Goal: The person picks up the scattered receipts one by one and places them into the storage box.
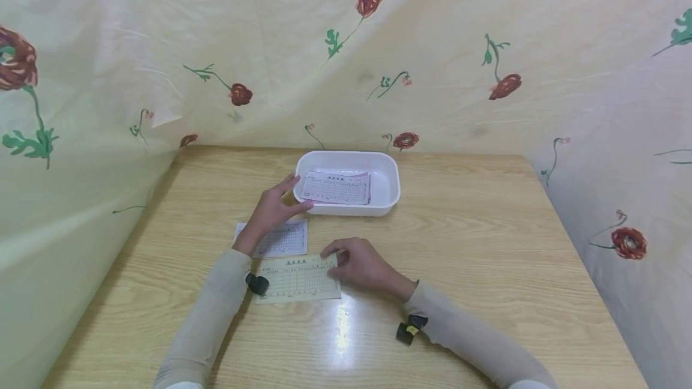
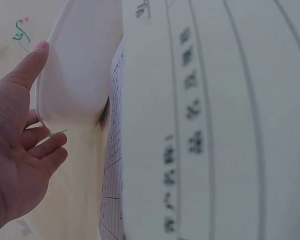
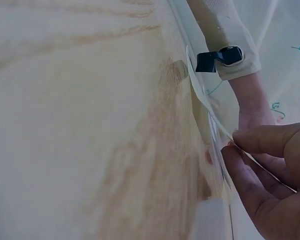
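Note:
My right hand (image 1: 363,263) pinches the right edge of a pale yellow printed form (image 1: 297,281) between thumb and fingers. In the right wrist view the same form (image 3: 204,100) shows edge-on, raised off the table. My left hand (image 1: 273,209) holds the near-left corner of a white plastic tub (image 1: 386,206), its thumb along the near side. The left wrist view shows the thumb against the tub's rim (image 2: 45,65) and the fingers curled. Inside the tub lie a white printed form (image 1: 335,189) and pinkish sheets under it. Another white form (image 1: 283,240) lies on the table, partly covered by my left wrist.
The wooden table (image 1: 465,221) reaches back to a flower-patterned cloth (image 1: 443,59), which also hangs along the left and right sides. Light glares off the tabletop just in front of the yellow form. Each sleeve carries a small black camera (image 1: 257,284).

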`<state>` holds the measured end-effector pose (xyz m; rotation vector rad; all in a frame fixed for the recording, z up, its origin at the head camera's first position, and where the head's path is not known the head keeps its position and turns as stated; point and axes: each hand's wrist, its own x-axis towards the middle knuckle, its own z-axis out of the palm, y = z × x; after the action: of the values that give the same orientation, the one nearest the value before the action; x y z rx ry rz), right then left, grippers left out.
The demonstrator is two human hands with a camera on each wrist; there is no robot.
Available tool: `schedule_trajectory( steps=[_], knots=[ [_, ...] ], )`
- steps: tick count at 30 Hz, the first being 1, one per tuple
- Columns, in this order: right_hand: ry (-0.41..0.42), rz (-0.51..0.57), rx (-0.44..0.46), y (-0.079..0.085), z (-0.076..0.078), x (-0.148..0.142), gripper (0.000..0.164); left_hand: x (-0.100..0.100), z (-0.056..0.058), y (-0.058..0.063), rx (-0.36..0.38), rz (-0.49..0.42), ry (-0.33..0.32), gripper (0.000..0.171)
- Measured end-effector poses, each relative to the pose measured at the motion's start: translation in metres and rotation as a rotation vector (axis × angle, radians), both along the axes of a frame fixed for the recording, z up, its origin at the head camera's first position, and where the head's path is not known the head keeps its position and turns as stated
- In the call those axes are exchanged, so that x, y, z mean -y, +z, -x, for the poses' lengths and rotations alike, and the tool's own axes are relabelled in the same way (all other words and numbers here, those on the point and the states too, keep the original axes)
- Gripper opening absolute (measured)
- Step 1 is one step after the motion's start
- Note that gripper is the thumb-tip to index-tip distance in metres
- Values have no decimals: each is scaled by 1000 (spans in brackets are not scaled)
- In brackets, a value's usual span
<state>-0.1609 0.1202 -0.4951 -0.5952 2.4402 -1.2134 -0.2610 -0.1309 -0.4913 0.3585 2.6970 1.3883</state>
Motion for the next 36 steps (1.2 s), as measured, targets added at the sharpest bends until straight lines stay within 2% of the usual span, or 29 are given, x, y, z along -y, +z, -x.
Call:
schedule_trajectory(
  steps=[9, 15, 28, 36],
  knots=[
    [-26, 61, 1, 0, 0, -9, 29, -1, -1, 1, -12, 3, -3, 92],
    [-19, 81, -14, 5, 3, -17, 29, 0, -1, 1, -21, 0, -1, 92],
    [-40, 45, -111, 34, 4, -39, 26, 0, 0, -1, -27, -5, -3, 93],
    [-21, 91, -150, 48, 1, -49, 24, 0, 1, -2, -35, -10, -6, 93]
  ],
)
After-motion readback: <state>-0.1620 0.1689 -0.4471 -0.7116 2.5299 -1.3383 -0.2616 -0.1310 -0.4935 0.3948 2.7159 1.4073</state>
